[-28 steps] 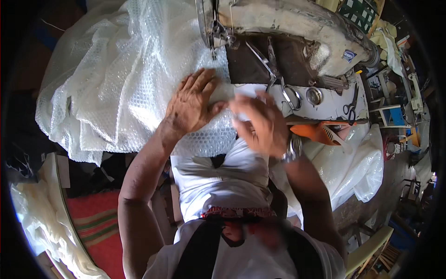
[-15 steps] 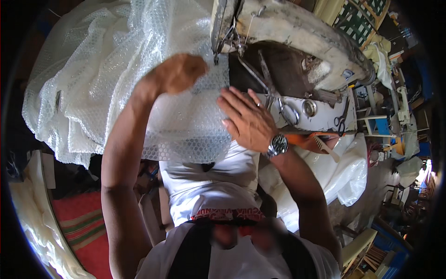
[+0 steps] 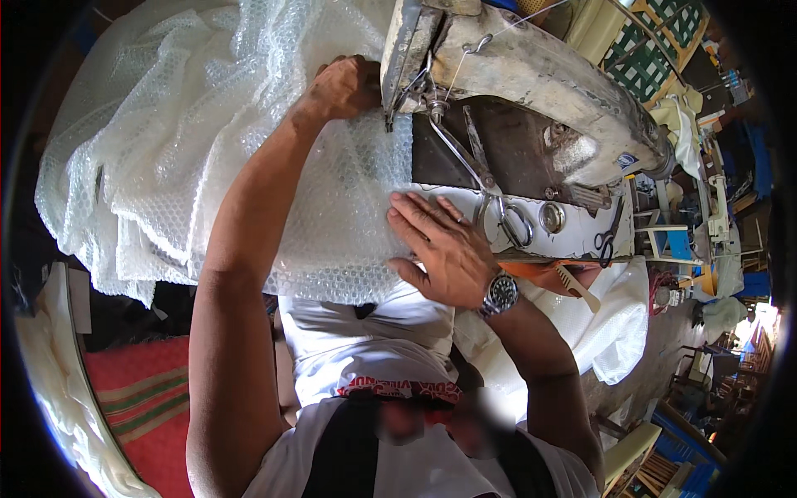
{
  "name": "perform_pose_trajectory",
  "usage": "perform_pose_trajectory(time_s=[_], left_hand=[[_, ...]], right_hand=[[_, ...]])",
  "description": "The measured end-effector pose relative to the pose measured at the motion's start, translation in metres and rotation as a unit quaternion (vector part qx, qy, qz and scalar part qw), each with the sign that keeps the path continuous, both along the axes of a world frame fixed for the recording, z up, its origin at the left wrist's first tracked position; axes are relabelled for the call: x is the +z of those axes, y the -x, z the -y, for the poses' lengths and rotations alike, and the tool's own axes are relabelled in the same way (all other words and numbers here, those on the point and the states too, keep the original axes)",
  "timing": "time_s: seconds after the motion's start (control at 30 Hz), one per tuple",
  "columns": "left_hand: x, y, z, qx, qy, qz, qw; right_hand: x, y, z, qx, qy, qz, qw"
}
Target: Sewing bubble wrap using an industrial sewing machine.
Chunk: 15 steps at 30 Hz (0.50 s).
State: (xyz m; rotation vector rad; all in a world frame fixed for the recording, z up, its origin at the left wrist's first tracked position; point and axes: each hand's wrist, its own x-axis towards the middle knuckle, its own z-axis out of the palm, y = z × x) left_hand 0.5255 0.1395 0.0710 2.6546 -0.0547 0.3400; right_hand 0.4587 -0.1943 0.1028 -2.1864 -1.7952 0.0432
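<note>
A large sheet of clear bubble wrap [image 3: 249, 191] lies in heaped folds over the left side, its right edge running under the needle area of a worn, pale sewing machine [image 3: 515, 62]. My left hand [image 3: 344, 87] is beside the machine head, behind the needle, with its fingers curled into the bubble wrap; the fingertips are hidden. Nearer to me, my right hand [image 3: 444, 249] lies flat with fingers spread across the right edge of the sheet and the white table edge. Scissors [image 3: 490, 178] rest on the machine bed, just beyond my right fingers.
A round metal dish [image 3: 551, 217] and dark-handled scissors [image 3: 608, 236] sit on the white tabletop [image 3: 581, 224] to the right. A pale comb-like piece [image 3: 577, 286] is below its edge. More clear plastic [image 3: 614, 324] hangs there. A red striped cloth [image 3: 141, 398] lies lower left.
My left hand has moved away from me and slightly right, behind the needle, and now sits on the bubble wrap. My right hand has come slightly nearer to me. The view has shifted a little.
</note>
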Motion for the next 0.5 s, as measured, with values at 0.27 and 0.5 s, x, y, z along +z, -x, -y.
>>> perform_pose_trajectory(time_s=[0.27, 0.5], left_hand=[[-0.0064, 0.0079, 0.0029, -0.091, -0.023, 0.134, 0.987], [0.0006, 0.0101, 0.0051, -0.077, -0.052, 0.124, 0.988]], right_hand=[[0.0045, 0.0101, 0.0059, -0.016, 0.048, -0.035, 0.998], [0.0078, 0.0113, 0.0005, -0.026, 0.076, -0.022, 0.997]])
